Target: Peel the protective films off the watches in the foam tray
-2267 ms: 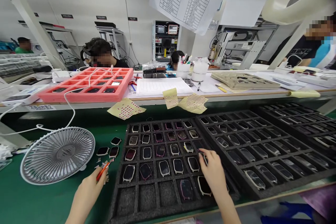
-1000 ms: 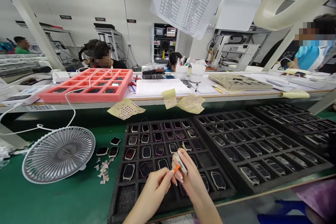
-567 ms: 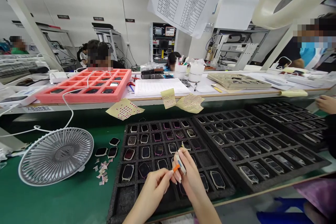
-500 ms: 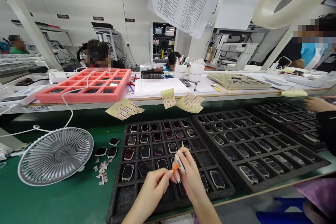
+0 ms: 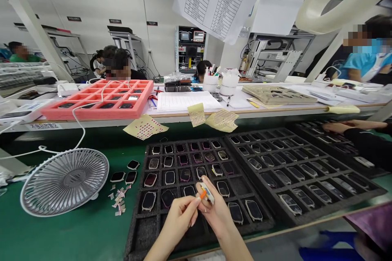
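In the head view, my right hand [image 5: 216,208] is closed around a small pale watch body [image 5: 208,194], held tilted above the front of the black foam tray [image 5: 143,228]. Blue and yellow bits show on the watch's near side. My left hand [image 5: 182,214] pinches a short orange piece [image 5: 203,194] between thumb and forefinger, against or very near the watch; its exact kind is unclear. Below both hands, the tray's compartments hold several watches with dark screens, among them one watch [image 5: 235,212] just right of my right wrist. My hands hide some compartments.
A grey round fan [image 5: 65,181] lies to the left, near loose watches [image 5: 131,177] and pinkish paper scraps [image 5: 120,200]. Further foam trays [image 5: 294,175] of watches stand at right, with a co-worker's hand [image 5: 335,127] over the far one. A shelf edge [image 5: 171,119] runs across the back.
My right hand has shifted slightly left and turned with the watch; the orange piece stays at it. At right, the co-worker's hands have reached further left over the far tray.
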{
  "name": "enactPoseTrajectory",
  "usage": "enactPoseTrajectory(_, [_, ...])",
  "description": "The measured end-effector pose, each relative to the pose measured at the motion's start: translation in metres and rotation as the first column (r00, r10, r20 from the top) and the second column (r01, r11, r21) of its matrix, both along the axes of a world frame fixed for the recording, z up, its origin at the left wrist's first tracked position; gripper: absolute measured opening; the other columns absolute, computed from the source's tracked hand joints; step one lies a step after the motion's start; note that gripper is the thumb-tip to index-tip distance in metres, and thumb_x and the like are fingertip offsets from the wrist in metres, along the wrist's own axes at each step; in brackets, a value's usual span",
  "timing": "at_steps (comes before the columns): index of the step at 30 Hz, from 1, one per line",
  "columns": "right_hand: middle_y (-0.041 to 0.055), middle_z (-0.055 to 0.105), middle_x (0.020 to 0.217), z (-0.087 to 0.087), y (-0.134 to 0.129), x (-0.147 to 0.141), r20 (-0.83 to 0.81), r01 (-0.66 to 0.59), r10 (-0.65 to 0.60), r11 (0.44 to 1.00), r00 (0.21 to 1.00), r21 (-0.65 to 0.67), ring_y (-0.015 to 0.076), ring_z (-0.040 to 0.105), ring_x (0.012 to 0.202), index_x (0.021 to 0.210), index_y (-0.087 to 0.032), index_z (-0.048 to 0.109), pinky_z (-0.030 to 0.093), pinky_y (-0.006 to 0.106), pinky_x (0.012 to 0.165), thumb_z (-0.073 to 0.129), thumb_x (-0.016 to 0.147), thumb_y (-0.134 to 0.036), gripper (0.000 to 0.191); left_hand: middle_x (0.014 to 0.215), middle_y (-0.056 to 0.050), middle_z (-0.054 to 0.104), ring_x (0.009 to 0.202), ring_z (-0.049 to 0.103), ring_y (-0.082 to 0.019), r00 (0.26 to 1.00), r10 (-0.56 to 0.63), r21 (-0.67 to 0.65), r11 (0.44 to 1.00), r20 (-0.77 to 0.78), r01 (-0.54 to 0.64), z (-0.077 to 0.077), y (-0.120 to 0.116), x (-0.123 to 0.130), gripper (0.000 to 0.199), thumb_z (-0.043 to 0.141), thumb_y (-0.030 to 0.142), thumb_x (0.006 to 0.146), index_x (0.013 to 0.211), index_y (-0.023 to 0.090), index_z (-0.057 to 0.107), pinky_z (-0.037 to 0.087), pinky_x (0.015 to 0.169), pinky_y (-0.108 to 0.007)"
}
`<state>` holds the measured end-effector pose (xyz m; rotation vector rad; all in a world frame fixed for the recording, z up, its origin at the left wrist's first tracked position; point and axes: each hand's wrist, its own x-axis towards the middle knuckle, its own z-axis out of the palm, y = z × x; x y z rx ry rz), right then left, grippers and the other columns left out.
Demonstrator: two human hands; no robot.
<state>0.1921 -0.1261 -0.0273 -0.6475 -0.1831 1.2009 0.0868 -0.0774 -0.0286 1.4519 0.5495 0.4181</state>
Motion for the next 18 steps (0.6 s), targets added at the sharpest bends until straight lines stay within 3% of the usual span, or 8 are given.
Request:
enactPoseTrajectory(4, [-0.013, 0.038, 0.048, -0.005, -0.004, -0.002, 0.089, 0.094, -0.087, 0.993, 0.992, -0.068, 0.0009, 0.013, 0.035, 0.083, -0.023, 0.05, 0.013, 0.014, 0.033, 0.077, 0.068, -0.042, 0.036, 0.039, 0.012, 0.028, 0.032, 0.018, -0.005, 0.995, 0.095, -0.073, 0.993, 0.025, -0.093, -0.008, 0.002, 0.0, 0.058, 0.045, 0.074, 0.076, 0.065, 0.018, 0.05, 0.016, 0.032, -0.018])
enactPoseTrajectory(6, [-0.013, 0.035, 0.046, -0.007, -0.007, -0.008, 0.187, 0.14, -0.121, 0.986, 0.975, -0.089, 0.0027, 0.018, 0.036, 0.092, -0.025, 0.052, 0.017, 0.015, 0.034, 0.072, 0.073, -0.046, 0.035, 0.044, 0.01, 0.035, 0.035, 0.026, -0.006, 0.989, 0.13, -0.032, 0.991, 0.07, -0.128, -0.007, 0.0, 0.001, 0.053, 0.045, 0.069, 0.08, 0.067, 0.019, 0.048, 0.026, 0.036, -0.018])
enactPoseTrajectory(9, [-0.0103, 0.043, 0.054, -0.011, -0.01, -0.021, 0.346, 0.184, -0.131, 0.975, 0.929, -0.127, 0.0049, 0.03, 0.041, 0.107, -0.028, 0.05, 0.026, 0.015, 0.038, 0.066, 0.077, -0.052, 0.041, 0.054, 0.004, 0.048, 0.048, 0.044, -0.009, 0.984, 0.154, 0.172, 0.971, 0.092, -0.168, -0.003, -0.005, 0.004, 0.044, 0.046, 0.058, 0.086, 0.066, 0.018, 0.047, 0.039, 0.05, -0.02])
enactPoseTrajectory(12, [-0.0075, 0.047, 0.065, -0.016, -0.011, -0.024, 0.5, 0.228, -0.138, 0.966, 0.855, -0.123, 0.0066, 0.038, 0.046, 0.109, -0.029, 0.049, 0.032, 0.018, 0.042, 0.062, 0.079, -0.055, 0.042, 0.057, 0.002, 0.05, 0.052, 0.047, -0.011, 0.967, 0.248, 0.397, 0.884, 0.054, -0.248, -0.001, -0.006, 0.002, 0.043, 0.041, 0.052, 0.09, 0.065, 0.018, 0.048, 0.038, 0.051, -0.02])
enactPoseTrajectory(15, [-0.0035, 0.053, 0.075, -0.022, -0.016, 0.004, 0.673, 0.395, -0.24, 0.915, 0.7, -0.084, 0.0093, 0.044, 0.051, 0.106, -0.027, 0.05, 0.039, 0.022, 0.048, 0.055, 0.083, -0.055, 0.036, 0.055, 0.002, 0.05, 0.049, 0.046, -0.012, 0.926, 0.376, 0.524, 0.781, 0.038, -0.339, -0.003, 0.008, -0.019, 0.041, 0.036, 0.049, 0.091, 0.07, 0.018, 0.052, 0.036, 0.048, -0.02])
enactPoseTrajectory(17, [0.0006, 0.058, 0.083, -0.029, -0.025, 0.042, 0.826, 0.555, -0.272, 0.83, 0.494, -0.059, 0.0134, 0.051, 0.06, 0.103, -0.025, 0.051, 0.042, 0.026, 0.055, 0.054, 0.084, -0.052, 0.033, 0.054, 0.002, 0.051, 0.047, 0.046, -0.012, 0.865, 0.502, 0.587, 0.701, -0.004, -0.405, -0.006, 0.027, -0.047, 0.038, 0.038, 0.049, 0.089, 0.073, 0.018, 0.055, 0.035, 0.046, -0.02])
enactPoseTrajectory(18, [0.0024, 0.059, 0.084, -0.033, -0.031, 0.063, 0.904, 0.609, -0.219, 0.791, 0.368, -0.056, 0.0156, 0.054, 0.066, 0.1, -0.024, 0.052, 0.044, 0.028, 0.06, 0.052, 0.084, -0.051, 0.031, 0.056, 0.001, 0.054, 0.049, 0.049, -0.013, 0.831, 0.554, 0.617, 0.672, -0.053, -0.409, -0.008, 0.039, -0.065, 0.036, 0.041, 0.048, 0.087, 0.075, 0.018, 0.057, 0.036, 0.047, -0.019])
